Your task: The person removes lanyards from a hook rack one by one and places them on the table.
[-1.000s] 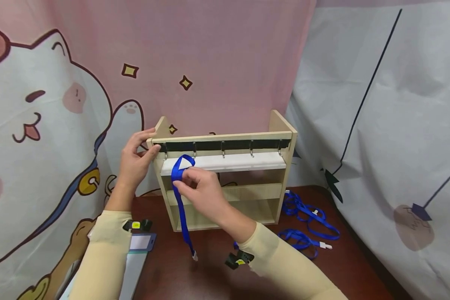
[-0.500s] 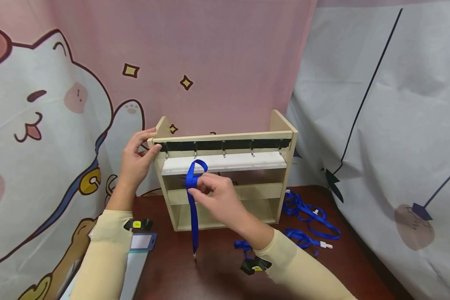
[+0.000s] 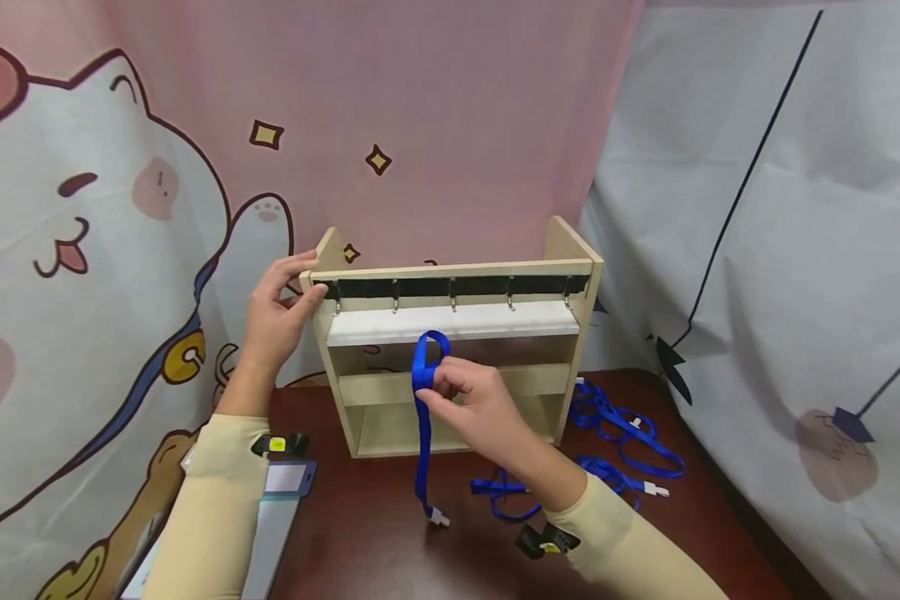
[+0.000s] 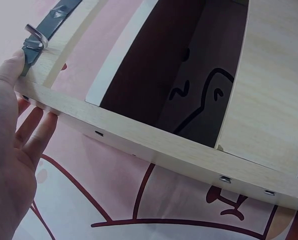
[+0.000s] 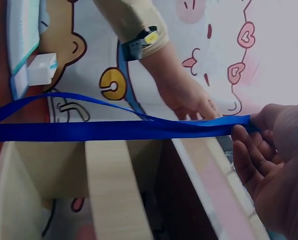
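My right hand point(image 3: 480, 404) pinches a blue lanyard point(image 3: 423, 450) just below its looped top. The strap hangs down in front of a small wooden shelf point(image 3: 450, 380), and a white clip point(image 3: 438, 517) dangles at its lower end. In the right wrist view the blue strap point(image 5: 89, 131) runs to my thumb and fingertips. My left hand point(image 3: 276, 321) holds the shelf's upper left corner. The left wrist view has the thumb on the front by a dark strip and the fingers along the outer side panel. Several metal hooks point(image 3: 453, 302) line the strip.
More blue lanyards point(image 3: 611, 425) with white clips lie on the dark red table point(image 3: 367, 542), right of the shelf. At the left, a badge holder point(image 3: 291, 477) and a pale flat box point(image 3: 270, 533) lie partly under my left forearm. Printed cloth hangs behind.
My right hand has carried the lanyard rightward and slightly down, from the left hooks to below the middle one. The left hand stays on the shelf corner.
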Tool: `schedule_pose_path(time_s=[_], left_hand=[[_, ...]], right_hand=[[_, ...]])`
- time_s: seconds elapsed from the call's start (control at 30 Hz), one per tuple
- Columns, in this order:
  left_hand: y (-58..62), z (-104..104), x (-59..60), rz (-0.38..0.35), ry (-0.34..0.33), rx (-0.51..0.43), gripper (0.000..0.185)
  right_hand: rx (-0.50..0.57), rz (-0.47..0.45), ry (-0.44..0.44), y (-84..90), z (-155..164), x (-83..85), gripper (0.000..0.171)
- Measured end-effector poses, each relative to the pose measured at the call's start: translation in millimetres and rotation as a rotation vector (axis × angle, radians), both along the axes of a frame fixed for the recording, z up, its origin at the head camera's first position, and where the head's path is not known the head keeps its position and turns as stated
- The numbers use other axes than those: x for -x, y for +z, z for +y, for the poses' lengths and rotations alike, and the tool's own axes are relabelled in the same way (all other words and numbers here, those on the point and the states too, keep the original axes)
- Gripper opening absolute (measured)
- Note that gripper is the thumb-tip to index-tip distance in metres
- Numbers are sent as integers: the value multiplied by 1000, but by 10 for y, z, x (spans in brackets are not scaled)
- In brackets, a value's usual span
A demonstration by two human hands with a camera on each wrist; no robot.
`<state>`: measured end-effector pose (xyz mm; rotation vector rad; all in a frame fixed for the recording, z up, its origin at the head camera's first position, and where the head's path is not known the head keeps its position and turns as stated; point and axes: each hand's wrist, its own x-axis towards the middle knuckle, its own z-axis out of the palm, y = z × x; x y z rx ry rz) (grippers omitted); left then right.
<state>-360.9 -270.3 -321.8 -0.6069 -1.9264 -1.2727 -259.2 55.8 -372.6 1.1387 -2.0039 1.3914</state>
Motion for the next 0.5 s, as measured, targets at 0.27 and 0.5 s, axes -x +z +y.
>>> schedule_pose_path(time_s=[0.27, 0.5], left_hand=[[149, 132, -221, 14, -35, -24, 33], [187, 162, -283, 2, -45, -23, 34]], right_hand=[[-56, -33, 12, -227, 109, -41, 24], [-129, -33, 69, -427, 121, -28, 28]])
